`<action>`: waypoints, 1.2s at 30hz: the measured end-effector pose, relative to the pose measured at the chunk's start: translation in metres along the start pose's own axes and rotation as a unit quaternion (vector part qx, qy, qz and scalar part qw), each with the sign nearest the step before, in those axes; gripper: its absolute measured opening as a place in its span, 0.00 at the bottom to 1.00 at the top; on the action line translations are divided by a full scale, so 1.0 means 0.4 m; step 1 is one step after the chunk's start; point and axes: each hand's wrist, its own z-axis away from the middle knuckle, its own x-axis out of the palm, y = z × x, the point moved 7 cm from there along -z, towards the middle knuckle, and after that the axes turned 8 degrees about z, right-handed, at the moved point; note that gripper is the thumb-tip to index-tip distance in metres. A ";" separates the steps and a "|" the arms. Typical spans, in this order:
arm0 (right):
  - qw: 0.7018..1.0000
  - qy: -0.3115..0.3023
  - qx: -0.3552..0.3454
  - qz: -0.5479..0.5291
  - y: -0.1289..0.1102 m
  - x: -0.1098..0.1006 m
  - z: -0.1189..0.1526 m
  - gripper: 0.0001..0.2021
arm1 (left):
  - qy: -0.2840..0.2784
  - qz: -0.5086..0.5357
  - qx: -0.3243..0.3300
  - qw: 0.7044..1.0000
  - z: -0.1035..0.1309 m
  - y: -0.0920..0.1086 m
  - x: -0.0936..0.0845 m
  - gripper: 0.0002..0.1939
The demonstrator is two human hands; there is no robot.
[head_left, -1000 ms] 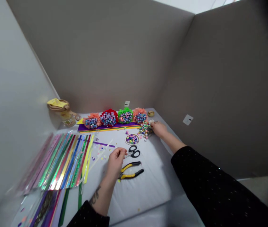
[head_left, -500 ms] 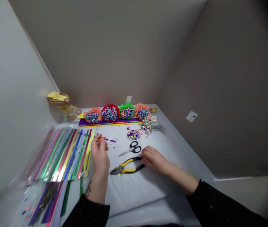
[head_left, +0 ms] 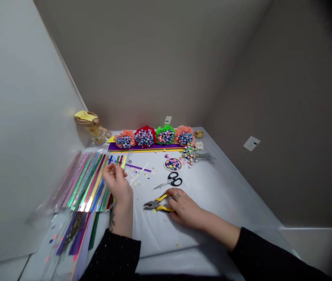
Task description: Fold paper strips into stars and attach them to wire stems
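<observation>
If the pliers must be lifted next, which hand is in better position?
Probably the right hand: its fingers are at the handles of the pliers; the left hand is farther, by the strips.

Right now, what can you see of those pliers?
The pliers have a dark metal head and yellow handles. They lie on the white-covered table, just nearer the person than the scissors, without touching them. The head points to the left, and the handles spread apart toward the right hand, which is closed over their far ends and hides them. The left hand is away from them.
</observation>
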 end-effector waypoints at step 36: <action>0.909 0.107 0.051 -0.399 0.211 -0.044 -0.045 0.11 | -0.238 -0.683 -0.076 0.686 0.136 0.090 -0.207 0.09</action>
